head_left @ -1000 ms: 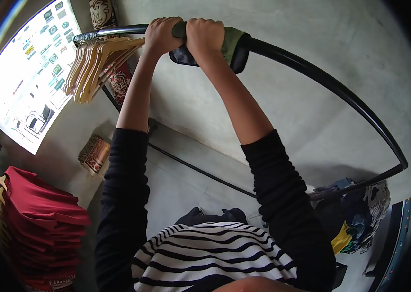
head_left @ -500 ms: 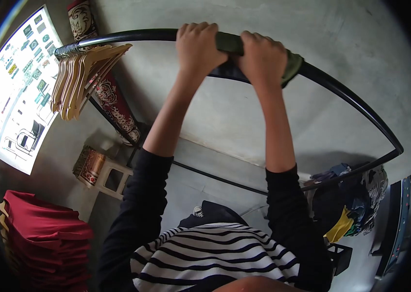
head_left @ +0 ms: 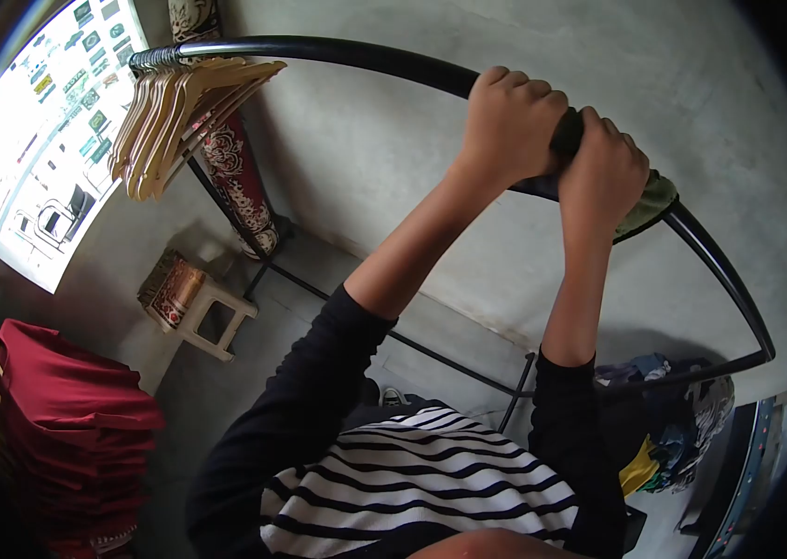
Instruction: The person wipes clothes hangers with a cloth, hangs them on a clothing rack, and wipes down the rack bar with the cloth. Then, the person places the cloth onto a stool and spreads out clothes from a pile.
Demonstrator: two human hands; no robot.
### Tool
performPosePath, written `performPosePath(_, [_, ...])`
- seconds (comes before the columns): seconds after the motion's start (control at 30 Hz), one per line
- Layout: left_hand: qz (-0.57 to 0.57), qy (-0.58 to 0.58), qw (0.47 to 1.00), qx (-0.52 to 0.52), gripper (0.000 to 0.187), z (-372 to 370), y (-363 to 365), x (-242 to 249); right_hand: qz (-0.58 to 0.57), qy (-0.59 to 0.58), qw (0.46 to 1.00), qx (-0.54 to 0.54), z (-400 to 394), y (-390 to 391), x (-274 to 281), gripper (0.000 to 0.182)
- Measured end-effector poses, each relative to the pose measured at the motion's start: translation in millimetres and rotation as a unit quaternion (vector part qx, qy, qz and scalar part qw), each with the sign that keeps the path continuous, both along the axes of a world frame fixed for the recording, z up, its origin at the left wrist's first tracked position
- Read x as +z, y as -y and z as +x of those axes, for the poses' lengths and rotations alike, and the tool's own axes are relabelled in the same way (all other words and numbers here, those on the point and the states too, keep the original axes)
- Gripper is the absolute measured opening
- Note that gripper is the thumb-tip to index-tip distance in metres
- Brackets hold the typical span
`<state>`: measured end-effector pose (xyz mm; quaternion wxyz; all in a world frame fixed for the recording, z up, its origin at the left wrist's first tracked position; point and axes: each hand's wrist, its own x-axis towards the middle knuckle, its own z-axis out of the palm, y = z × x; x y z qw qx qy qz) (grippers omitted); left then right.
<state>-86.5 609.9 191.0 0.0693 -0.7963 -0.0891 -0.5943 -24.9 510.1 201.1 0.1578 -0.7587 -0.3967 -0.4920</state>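
Observation:
A black metal rail [head_left: 347, 54] curves across the upper part of the view. Both of my hands grip a dark green cloth [head_left: 651, 200] wrapped over the rail right of centre. My left hand [head_left: 516, 126] has its fingers curled over the top of the cloth and rail. Close beside it, my right hand [head_left: 603, 172] is closed on the same cloth, whose lighter green end sticks out to the right. Wooden hangers [head_left: 162, 121] hang bunched together at the rail's left end.
Red garments [head_left: 77, 401] hang at the lower left, near a plastic stool [head_left: 217, 321]. A patterned rolled rug [head_left: 230, 168] leans in the corner. Piled clothes [head_left: 668, 419] lie at the lower right. The rack's lower bar [head_left: 440, 353] crosses below my arms.
Both hands and the green cloth have moved to the right along the rail. My hands remain closed on the cloth. The view has shifted slightly.

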Motion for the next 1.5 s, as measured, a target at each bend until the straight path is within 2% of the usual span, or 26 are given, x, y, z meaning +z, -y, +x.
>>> performPosePath(0.3, [0.034,-0.008,0.998,0.046,0.025,-85,-107,3,0.035,0.058,0.995,0.073,-68,-106,-6,0.02])
performPosePath(0.5, [0.044,-0.042,0.993,0.104,0.028,-173,-223,4,0.061,0.081,0.989,0.11,-144,-225,-11,0.017])
performPosePath(0.57, [0.062,-0.019,0.992,0.107,0.027,-198,-262,3,0.065,0.083,0.988,0.114,-171,-264,-10,0.015])
performPosePath(0.7, [0.008,-0.056,0.984,0.168,0.032,-250,-319,6,0.059,0.073,0.987,0.129,-219,-328,-8,0.012])
performPosePath(0.83, [-0.017,-0.071,0.982,0.175,0.034,-274,-358,4,0.037,0.063,0.988,0.133,-243,-367,-7,0.014])
performPosePath(0.93, [0.053,-0.005,0.986,0.155,0.03,-274,-360,3,0.059,0.079,0.984,0.152,-243,-367,-9,0.014])
performPosePath(1.07, [0.03,-0.01,0.989,0.147,0.033,-269,-363,-1,0.053,0.075,0.982,0.168,-223,-340,-11,0.02])
performPosePath(1.2, [0.028,0.016,0.992,0.122,0.03,-241,-327,0,0.046,0.034,0.985,0.165,-205,-300,-8,0.028])
performPosePath(1.4, [0.005,0.076,0.996,0.036,0.021,-188,-266,-3,0.019,0.003,0.998,0.052,-176,-238,-7,0.032])
performPosePath(1.5, [0.009,0.077,0.996,0.033,0.019,-187,-265,-3,0.034,0.0,0.998,0.054,-178,-237,-5,0.028])
